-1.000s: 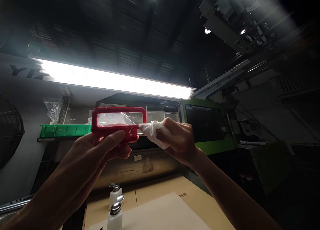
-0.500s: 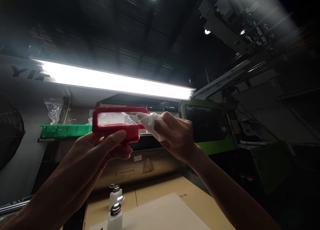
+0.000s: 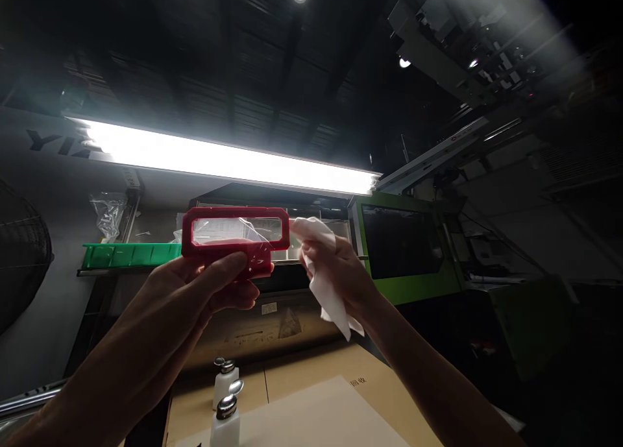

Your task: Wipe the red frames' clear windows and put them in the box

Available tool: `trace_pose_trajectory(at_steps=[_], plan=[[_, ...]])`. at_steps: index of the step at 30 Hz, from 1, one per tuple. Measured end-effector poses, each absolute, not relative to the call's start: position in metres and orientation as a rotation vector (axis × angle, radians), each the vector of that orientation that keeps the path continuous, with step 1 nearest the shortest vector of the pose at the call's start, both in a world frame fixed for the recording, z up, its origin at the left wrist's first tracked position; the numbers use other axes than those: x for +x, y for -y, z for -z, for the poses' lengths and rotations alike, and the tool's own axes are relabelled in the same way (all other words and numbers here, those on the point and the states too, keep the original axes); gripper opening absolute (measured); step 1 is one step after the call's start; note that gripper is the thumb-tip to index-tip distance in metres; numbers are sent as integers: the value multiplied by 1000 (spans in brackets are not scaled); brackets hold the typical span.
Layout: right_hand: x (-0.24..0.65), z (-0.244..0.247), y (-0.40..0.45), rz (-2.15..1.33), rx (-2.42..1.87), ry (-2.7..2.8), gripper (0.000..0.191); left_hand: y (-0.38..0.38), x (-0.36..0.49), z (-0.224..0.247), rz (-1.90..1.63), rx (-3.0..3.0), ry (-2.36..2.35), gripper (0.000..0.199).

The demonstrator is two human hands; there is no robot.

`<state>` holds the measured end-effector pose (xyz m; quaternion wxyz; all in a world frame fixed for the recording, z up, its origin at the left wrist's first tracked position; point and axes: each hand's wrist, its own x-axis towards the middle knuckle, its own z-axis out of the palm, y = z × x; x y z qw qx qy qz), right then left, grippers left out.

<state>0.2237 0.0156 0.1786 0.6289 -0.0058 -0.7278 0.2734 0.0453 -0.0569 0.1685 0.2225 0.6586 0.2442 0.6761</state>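
My left hand [image 3: 209,281] grips a red plastic frame [image 3: 236,211] by its lower block, thumb in front and fingers behind. The frame is held up level below the lamp, and things behind it show through its long window. Small glints dot the red block under the window. Just right of the frame, my right hand [image 3: 341,268] is closed on a crumpled white cloth [image 3: 328,298], or possibly a tissue. One end of the cloth hangs below the hand; its upper part lies close to the frame's right end.
Two white bottles with metal tops [image 3: 226,421] stand on the cardboard-covered bench [image 3: 321,369]. A green bin [image 3: 129,255] sits on the shelf behind, left. A tube lamp [image 3: 228,158] hangs above. The green machine [image 3: 413,291] is at right, a fan [image 3: 22,252] far left.
My right hand has drawn the cloth off the frame's right end, slightly rightward, and more of the cloth now hangs down. The red frame stays nearly in place in my left hand.
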Motion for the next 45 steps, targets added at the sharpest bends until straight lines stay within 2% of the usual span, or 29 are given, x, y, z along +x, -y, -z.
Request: trace_pose_trajectory(at_steps=[4,6,9,11,18,24,32,37,43,45], plan=[[213,-175,-15,-1115,114,1747,10,56,47,-168,-1838,1794,-652,15],[210,-176,-14,-1204,204,1771,14,56,48,-168,-1812,1798,-639,13],[208,-178,-13,-1288,321,1793,32,56,49,-168,-1816,1807,-646,16],[207,-180,-13,-1328,373,1802,34,56,49,-168,-1832,1806,-661,17],[205,-179,-11,-1460,490,1760,6,59,49,-166,-1805,1783,-653,17],[203,-175,-14,-1415,505,1626,16,57,48,-168,-1804,1780,-671,17],[203,-176,-11,-1416,457,1723,6,57,49,-166,-1776,1812,-673,17],[204,-174,-12,-1462,532,1712,17,56,50,-165,-1788,1814,-669,16],[201,-166,-10,-1537,633,1576,7,55,48,-162,-1751,1801,-713,25],[199,-164,-10,-1535,666,1567,16,55,49,-162,-1768,1790,-726,24]])
